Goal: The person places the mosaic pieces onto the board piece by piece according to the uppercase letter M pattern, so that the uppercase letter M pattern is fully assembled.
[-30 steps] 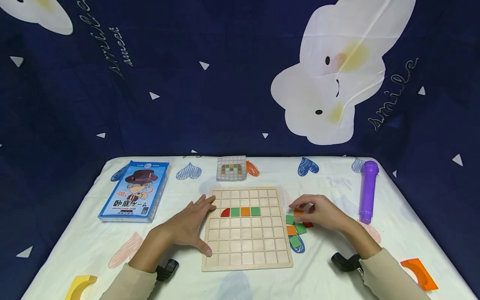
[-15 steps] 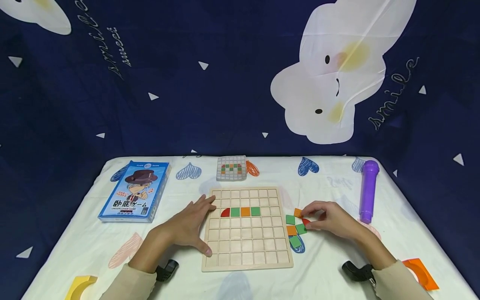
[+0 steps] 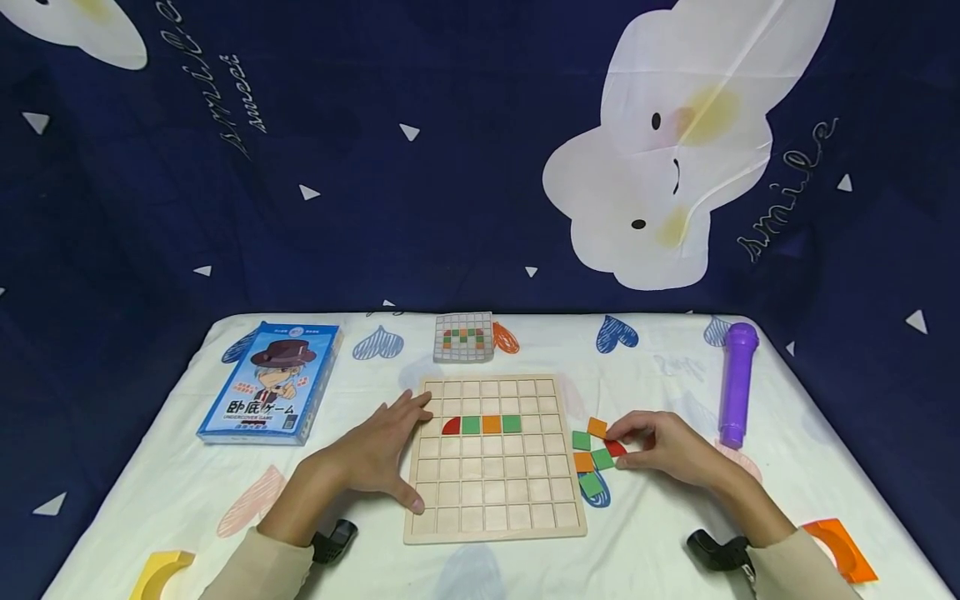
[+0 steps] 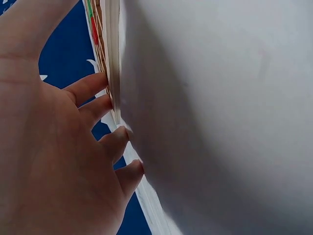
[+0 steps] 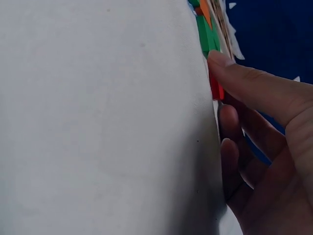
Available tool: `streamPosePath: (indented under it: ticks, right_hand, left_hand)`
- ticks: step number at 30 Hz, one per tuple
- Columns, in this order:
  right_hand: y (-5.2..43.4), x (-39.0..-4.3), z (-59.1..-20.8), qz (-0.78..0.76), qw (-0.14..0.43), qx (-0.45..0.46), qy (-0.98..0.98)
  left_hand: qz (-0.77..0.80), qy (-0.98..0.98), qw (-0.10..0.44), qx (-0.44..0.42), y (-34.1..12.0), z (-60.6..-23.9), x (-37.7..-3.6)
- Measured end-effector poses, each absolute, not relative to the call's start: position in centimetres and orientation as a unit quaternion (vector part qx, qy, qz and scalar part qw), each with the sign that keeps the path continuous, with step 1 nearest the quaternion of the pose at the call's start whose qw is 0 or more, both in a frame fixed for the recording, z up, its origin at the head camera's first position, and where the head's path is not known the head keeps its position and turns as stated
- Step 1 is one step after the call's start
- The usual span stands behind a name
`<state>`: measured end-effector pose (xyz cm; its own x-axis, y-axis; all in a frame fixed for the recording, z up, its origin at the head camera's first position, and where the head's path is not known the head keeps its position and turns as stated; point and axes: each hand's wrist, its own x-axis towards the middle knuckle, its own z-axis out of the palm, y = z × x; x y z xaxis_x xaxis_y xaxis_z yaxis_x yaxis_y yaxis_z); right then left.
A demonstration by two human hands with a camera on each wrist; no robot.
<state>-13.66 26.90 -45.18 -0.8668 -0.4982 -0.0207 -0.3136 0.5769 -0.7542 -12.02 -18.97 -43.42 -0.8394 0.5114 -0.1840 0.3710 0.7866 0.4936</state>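
Right hand [image 3: 663, 450] pinches a red piece [image 3: 616, 448]; left hand [image 3: 378, 454] lies flat, relaxed, on the grid board [image 3: 495, 508].
Four pieces sit on the board; right of it, apparently five loose: two orange, three green.

A blue game box [image 3: 268, 382] is laid at the bench's [image 3: 187, 483] left, a purple tube [image 3: 736, 385] at its right. Yellow [image 3: 159, 572] and orange [image 3: 840, 547] curved blocks are seen at the near corners.

Left hand [image 3: 378, 454] flat, right hand [image 3: 663, 446] pinching
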Motion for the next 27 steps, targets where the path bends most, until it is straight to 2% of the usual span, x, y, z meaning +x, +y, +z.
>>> streamPosePath:
  ticks: [27]
  right_hand:
    - [26.56,-13.93,-45.49,-0.405,0.115,-0.254,0.871]
  left_hand:
    - [0.22,0.934,0.156,0.233,-18.88,-43.43,-12.03]
